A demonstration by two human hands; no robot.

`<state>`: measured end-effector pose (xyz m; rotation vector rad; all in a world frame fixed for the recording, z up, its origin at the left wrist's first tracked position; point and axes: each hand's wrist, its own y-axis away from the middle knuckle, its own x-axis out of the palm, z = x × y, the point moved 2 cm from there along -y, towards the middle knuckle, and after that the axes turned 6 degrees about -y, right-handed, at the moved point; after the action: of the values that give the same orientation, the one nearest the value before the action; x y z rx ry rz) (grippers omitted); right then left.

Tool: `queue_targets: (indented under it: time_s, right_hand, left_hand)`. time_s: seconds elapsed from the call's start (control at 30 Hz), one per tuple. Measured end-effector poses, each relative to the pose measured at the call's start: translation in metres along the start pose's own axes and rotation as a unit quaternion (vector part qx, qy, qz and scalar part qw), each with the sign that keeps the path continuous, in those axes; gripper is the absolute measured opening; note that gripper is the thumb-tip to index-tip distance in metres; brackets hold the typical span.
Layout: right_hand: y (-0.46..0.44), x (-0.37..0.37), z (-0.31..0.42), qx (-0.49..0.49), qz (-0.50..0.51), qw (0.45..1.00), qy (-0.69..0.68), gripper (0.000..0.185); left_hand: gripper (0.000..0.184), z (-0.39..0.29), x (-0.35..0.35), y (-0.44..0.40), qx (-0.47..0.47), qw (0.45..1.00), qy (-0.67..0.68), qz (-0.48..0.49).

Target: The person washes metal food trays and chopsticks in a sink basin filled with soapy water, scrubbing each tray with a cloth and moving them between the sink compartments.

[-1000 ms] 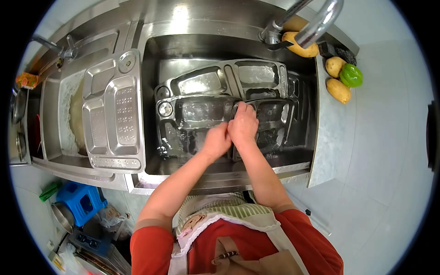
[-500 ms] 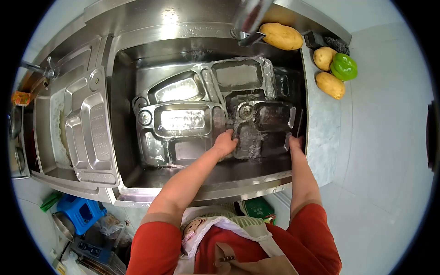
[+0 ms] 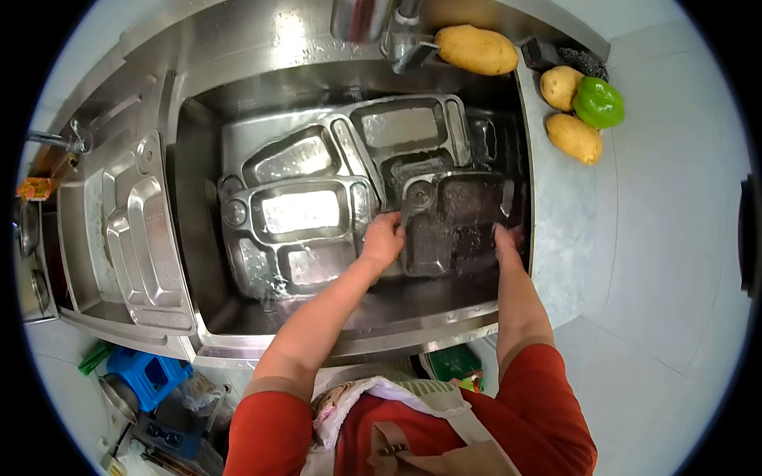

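Observation:
Both my hands are down in the sink [image 3: 270, 317] at a steel compartment tray [image 3: 429, 250] lying in the water at the right. My left hand [image 3: 385, 239] is curled at the tray's left edge, beside a neighbouring tray [image 3: 309, 266]. At the right edge, my right hand [image 3: 508, 239] grips with the thumb on top; its other fingers are largely hidden. Behind these lie two more compartment trays, one tilted [image 3: 294, 155] and one at the back [image 3: 397, 127], overlapping each other.
A tap [image 3: 403, 40] stands at the sink's back edge. A large potato [image 3: 476, 50] rests by the back right corner. More potatoes [image 3: 575, 139] and a green pepper [image 3: 598, 102] sit on the right counter. Another compartment tray [image 3: 147, 230] leans at the left.
The view has shifted slightly, and the tap now appears further left. Ripples over the right tray have calmed, and water splashes at the left tray's front edge. Both hands remain at the right tray.

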<state>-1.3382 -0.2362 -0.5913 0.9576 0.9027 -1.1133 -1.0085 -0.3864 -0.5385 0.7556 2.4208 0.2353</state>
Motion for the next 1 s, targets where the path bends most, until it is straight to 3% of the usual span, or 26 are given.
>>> queue_targets:
  time_s: [0.1, 0.2, 0.37, 0.43, 0.5, 0.6, 0.7, 0.83, 0.93, 1.0]
  right_hand:
    - [-0.001, -0.003, -0.001, -0.001, 0.071, 0.995, -0.069, 0.076]
    - [0.008, -0.003, 0.018, 0.002, 0.025, 0.999, 0.033, 0.068]
    - [0.006, -0.012, 0.014, 0.027, -0.055, 0.998, -0.022, 0.074]
    - [-0.011, 0.011, -0.011, 0.139, 0.008, 0.987, -0.079, 0.078]
    - [-0.015, 0.007, -0.014, 0.105, 0.047, 0.99, -0.083, 0.088]
    - [0.018, -0.022, 0.022, 0.051, 0.103, 0.992, -0.042, 0.08]
    - [0.008, -0.006, 0.014, 0.003, 0.121, 0.992, -0.045, 0.075]
    - [-0.001, 0.001, -0.002, 0.001, 0.105, 0.994, -0.017, 0.076]
    - [0.013, -0.019, 0.019, 0.046, 0.129, 0.99, 0.016, 0.08]
    - [0.015, -0.019, 0.02, 0.038, 0.122, 0.991, 0.031, 0.082]
  left_hand:
    - [0.032, -0.006, -0.002, 0.005, 0.0, 1.0, 0.03, 0.0]
    - [0.035, -0.013, -0.006, 0.002, -0.065, 0.996, 0.048, -0.034]
    - [0.039, -0.011, 0.005, -0.011, -0.086, 0.994, -0.013, -0.063]
    - [0.037, -0.008, 0.008, -0.014, -0.078, 0.991, -0.089, -0.067]
    - [0.036, -0.007, 0.001, -0.02, -0.09, 0.989, -0.102, -0.055]
    - [0.033, -0.005, -0.024, -0.017, -0.081, 0.988, -0.108, -0.07]
    - [0.025, 0.011, -0.044, -0.016, -0.067, 0.986, -0.114, -0.1]
    - [0.014, 0.027, -0.04, -0.012, -0.095, 0.981, -0.105, -0.135]
    - [0.025, 0.013, -0.032, -0.008, -0.106, 0.992, -0.039, -0.064]
    - [0.028, 0.001, -0.024, -0.007, -0.1, 0.99, -0.044, -0.092]
